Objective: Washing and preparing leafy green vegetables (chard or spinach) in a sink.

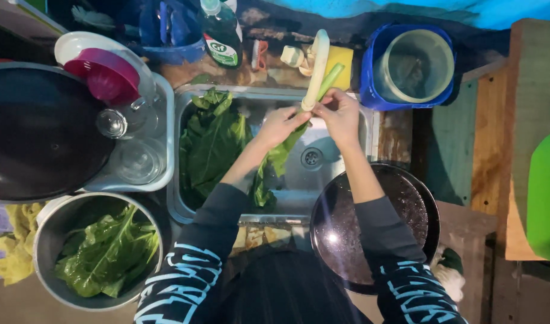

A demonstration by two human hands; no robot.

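Note:
Both my hands meet over the steel sink [359,129] on one long leafy stalk [319,71]. My left hand [279,125] grips the stalk low down, where its green leaf [276,161] hangs toward the drain. My right hand [340,114] pinches the pale stem just above it; the stem points up toward the tap. A pile of green leaves [212,144] lies in the sink's left half.
A grey pot [50,231] of leaves stands at the lower left. A big black wok [38,129] and a rack with glassware [131,144] are at the left. A dark pan [359,222] sits under my right forearm. A blue bucket [407,63] and a detergent bottle [220,33] are behind the sink.

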